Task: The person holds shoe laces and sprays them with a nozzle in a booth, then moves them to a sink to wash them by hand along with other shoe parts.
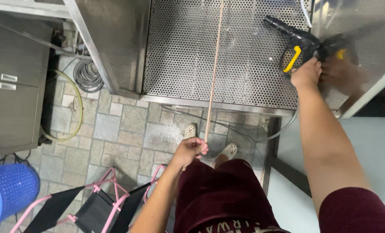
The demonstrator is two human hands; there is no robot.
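At frame centre, the left hand (pixel 191 149) pinched one wooden rod (pixel 214 71); upper right, the right hand (pixel 307 74) gripped one black spray gun (pixel 297 41).

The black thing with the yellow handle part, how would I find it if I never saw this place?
Start at the big perforated metal tray filling the top of the view. At its right edge, beside a shiny steel panel, the person's right hand grips a black spray gun. Its bright yellow trigger sets it apart from all the grey metal and from the thin wooden stick held by the left hand.
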